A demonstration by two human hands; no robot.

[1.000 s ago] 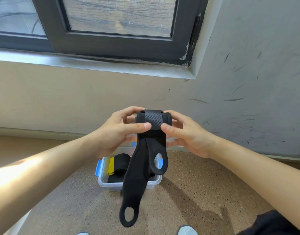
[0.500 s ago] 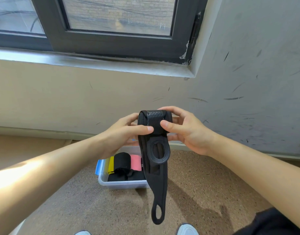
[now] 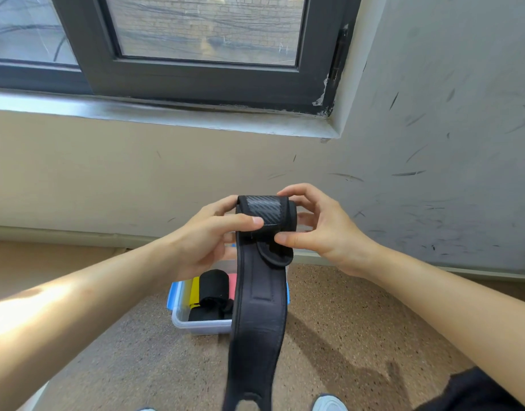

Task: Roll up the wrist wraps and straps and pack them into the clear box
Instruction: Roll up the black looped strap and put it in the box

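Black neoprene with a carbon-weave patch on top: wrist wrap (image 3: 257,318), held up in the air between both hands, above and in front of the clear box (image 3: 196,327). Rolled at the upper end, with the long tail hanging straight down and running off the bottom edge of the view. Pinched on the left of the roll by the left hand (image 3: 206,247), thumb laid across the patch, fingers curled behind. Gripped on the right by the right hand (image 3: 326,229), thumb pressed on the lower front of the roll, fingers arched over the top and far side.

Compared with half a second back: short looped flap drawn further up into the roll, only its rounded end now peeping out under the right thumb, oval opening no longer seen. Tail turned broadside where before edge-on, and lower in the view, its end hole cut by the frame.

Down on the speckled brown floor (image 3: 344,336), clear box unmoved, close to the wall (image 3: 136,179), with a blue latch (image 3: 172,295) on its left side. Inside: yellow roll (image 3: 194,292), black roll (image 3: 214,287), pink roll (image 3: 232,287), second black roll (image 3: 205,315) in front. Right part of the box hidden behind the tail.
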